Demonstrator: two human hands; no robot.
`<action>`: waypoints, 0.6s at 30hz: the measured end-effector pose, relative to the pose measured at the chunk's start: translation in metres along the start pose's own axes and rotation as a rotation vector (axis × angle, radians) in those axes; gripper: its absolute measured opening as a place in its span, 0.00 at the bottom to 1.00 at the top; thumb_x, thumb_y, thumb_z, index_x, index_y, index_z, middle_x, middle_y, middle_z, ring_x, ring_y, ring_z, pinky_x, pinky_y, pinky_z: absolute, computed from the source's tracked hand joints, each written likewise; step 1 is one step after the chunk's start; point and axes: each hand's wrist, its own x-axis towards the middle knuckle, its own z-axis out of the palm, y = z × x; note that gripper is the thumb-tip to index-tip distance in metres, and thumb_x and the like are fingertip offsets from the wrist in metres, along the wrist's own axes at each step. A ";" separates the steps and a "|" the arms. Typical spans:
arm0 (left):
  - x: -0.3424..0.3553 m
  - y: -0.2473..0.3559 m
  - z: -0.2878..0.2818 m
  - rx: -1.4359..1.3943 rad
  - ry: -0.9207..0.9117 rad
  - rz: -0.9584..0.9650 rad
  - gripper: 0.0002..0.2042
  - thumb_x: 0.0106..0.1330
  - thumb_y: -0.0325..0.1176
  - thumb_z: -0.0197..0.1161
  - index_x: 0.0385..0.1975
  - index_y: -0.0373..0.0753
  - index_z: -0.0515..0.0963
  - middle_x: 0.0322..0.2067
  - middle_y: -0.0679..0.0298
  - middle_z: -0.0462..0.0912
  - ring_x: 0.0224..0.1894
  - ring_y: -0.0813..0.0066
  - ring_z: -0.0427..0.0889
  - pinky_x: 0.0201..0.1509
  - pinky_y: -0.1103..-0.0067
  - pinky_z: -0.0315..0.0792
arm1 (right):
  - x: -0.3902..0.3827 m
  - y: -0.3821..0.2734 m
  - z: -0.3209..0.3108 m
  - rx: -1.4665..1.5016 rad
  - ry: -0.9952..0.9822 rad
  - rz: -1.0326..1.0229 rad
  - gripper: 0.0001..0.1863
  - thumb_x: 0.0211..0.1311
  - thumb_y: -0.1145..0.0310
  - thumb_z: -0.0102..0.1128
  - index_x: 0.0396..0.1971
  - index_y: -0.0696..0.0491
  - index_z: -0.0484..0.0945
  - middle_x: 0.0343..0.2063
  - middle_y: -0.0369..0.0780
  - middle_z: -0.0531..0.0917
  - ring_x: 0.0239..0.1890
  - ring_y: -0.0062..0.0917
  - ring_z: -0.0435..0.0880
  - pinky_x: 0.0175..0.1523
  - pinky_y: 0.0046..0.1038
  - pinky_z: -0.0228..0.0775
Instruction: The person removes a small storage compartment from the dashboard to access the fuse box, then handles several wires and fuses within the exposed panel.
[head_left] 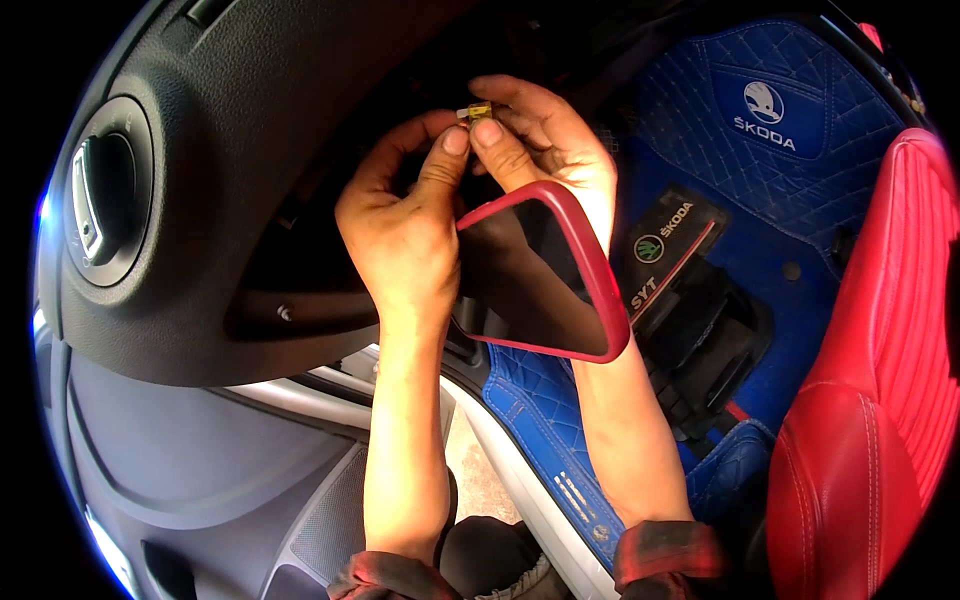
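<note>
My left hand [405,215] and my right hand [555,135] meet under the dashboard, thumbs nearly touching. Between their fingertips is a small yellow blade fuse [481,110] with a pale piece at its left end. The right thumb and fingers pinch the yellow body, while the left thumb and forefinger close at the pale end. A flat dark-screened device in a dark red frame [612,315], phone-like, lies across my right wrist. Its left edge is behind my left hand, and what supports it cannot be made out.
Left stands the black dashboard [255,120] with a round light knob [105,190]. Below it is the grey door panel [180,440]. A red seat [850,450] rises at the right, beside blue quilted floor mats [690,110]. A black tool case [705,330] lies on the floor.
</note>
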 end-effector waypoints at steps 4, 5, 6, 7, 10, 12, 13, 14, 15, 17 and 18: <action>0.002 -0.003 -0.002 -0.016 0.003 -0.015 0.07 0.64 0.28 0.67 0.38 0.33 0.83 0.25 0.71 0.80 0.21 0.92 0.66 0.23 0.90 0.58 | -0.001 -0.008 -0.003 -0.128 -0.016 0.030 0.09 0.62 0.79 0.60 0.42 0.61 0.79 0.33 0.41 0.85 0.34 0.17 0.82 0.36 0.19 0.74; 0.002 -0.005 -0.002 -0.031 0.003 -0.029 0.07 0.64 0.28 0.67 0.38 0.33 0.83 0.25 0.71 0.80 0.20 0.92 0.65 0.23 0.90 0.57 | -0.001 -0.011 -0.003 -0.196 -0.021 0.026 0.09 0.62 0.79 0.60 0.42 0.61 0.79 0.32 0.42 0.85 0.33 0.18 0.82 0.36 0.20 0.74; 0.002 -0.004 -0.003 -0.023 0.007 -0.021 0.07 0.64 0.28 0.67 0.38 0.33 0.82 0.25 0.72 0.79 0.20 0.92 0.65 0.22 0.90 0.56 | 0.000 -0.014 -0.002 -0.260 -0.028 0.021 0.09 0.61 0.79 0.60 0.41 0.61 0.79 0.32 0.43 0.85 0.33 0.18 0.83 0.35 0.20 0.75; 0.002 -0.003 -0.005 -0.015 0.012 -0.013 0.07 0.64 0.28 0.68 0.38 0.33 0.82 0.24 0.72 0.79 0.20 0.92 0.64 0.22 0.90 0.55 | 0.000 -0.015 0.000 -0.272 -0.028 0.022 0.08 0.61 0.79 0.60 0.40 0.61 0.79 0.31 0.43 0.85 0.32 0.19 0.84 0.35 0.21 0.75; 0.002 -0.003 -0.008 -0.012 0.009 -0.027 0.08 0.64 0.28 0.68 0.38 0.32 0.82 0.26 0.71 0.80 0.22 0.91 0.67 0.25 0.90 0.59 | 0.001 -0.015 0.001 -0.304 -0.023 0.013 0.07 0.59 0.79 0.61 0.38 0.61 0.79 0.28 0.45 0.85 0.31 0.22 0.85 0.34 0.22 0.75; 0.002 -0.004 -0.008 -0.031 0.001 -0.049 0.08 0.63 0.29 0.68 0.39 0.32 0.82 0.28 0.68 0.82 0.25 0.88 0.72 0.29 0.89 0.64 | 0.002 -0.012 -0.001 -0.315 -0.015 -0.010 0.07 0.59 0.80 0.61 0.37 0.61 0.79 0.27 0.45 0.85 0.32 0.23 0.86 0.35 0.22 0.76; 0.002 -0.004 -0.007 -0.047 -0.003 -0.061 0.08 0.63 0.29 0.68 0.39 0.32 0.82 0.29 0.67 0.83 0.27 0.86 0.74 0.32 0.88 0.67 | 0.002 -0.010 -0.001 -0.294 0.007 -0.013 0.07 0.59 0.80 0.61 0.37 0.61 0.79 0.28 0.45 0.85 0.32 0.23 0.86 0.36 0.22 0.76; 0.002 -0.005 -0.005 -0.064 -0.008 -0.072 0.09 0.63 0.29 0.68 0.39 0.31 0.82 0.30 0.65 0.83 0.29 0.84 0.76 0.35 0.88 0.69 | 0.001 -0.007 -0.001 -0.273 0.028 -0.015 0.07 0.59 0.80 0.61 0.37 0.61 0.79 0.28 0.45 0.86 0.32 0.23 0.86 0.36 0.22 0.76; 0.002 -0.006 -0.007 -0.065 -0.002 -0.077 0.09 0.63 0.29 0.68 0.39 0.31 0.82 0.31 0.64 0.84 0.31 0.82 0.77 0.38 0.87 0.70 | -0.001 -0.004 0.001 -0.244 0.045 -0.011 0.07 0.59 0.80 0.61 0.37 0.62 0.79 0.28 0.45 0.86 0.32 0.23 0.86 0.37 0.22 0.76; 0.002 -0.007 -0.007 -0.070 0.007 -0.086 0.09 0.63 0.29 0.68 0.39 0.31 0.82 0.33 0.61 0.85 0.36 0.79 0.79 0.45 0.85 0.71 | -0.002 -0.003 0.003 -0.194 0.046 0.032 0.06 0.59 0.80 0.61 0.37 0.63 0.79 0.29 0.46 0.86 0.32 0.24 0.86 0.38 0.22 0.76; 0.002 -0.009 -0.007 -0.066 0.016 -0.080 0.09 0.63 0.28 0.68 0.39 0.31 0.83 0.32 0.62 0.84 0.34 0.80 0.78 0.42 0.85 0.71 | -0.003 -0.002 0.003 -0.173 0.045 0.052 0.06 0.60 0.80 0.60 0.37 0.63 0.79 0.30 0.46 0.86 0.32 0.24 0.85 0.38 0.22 0.76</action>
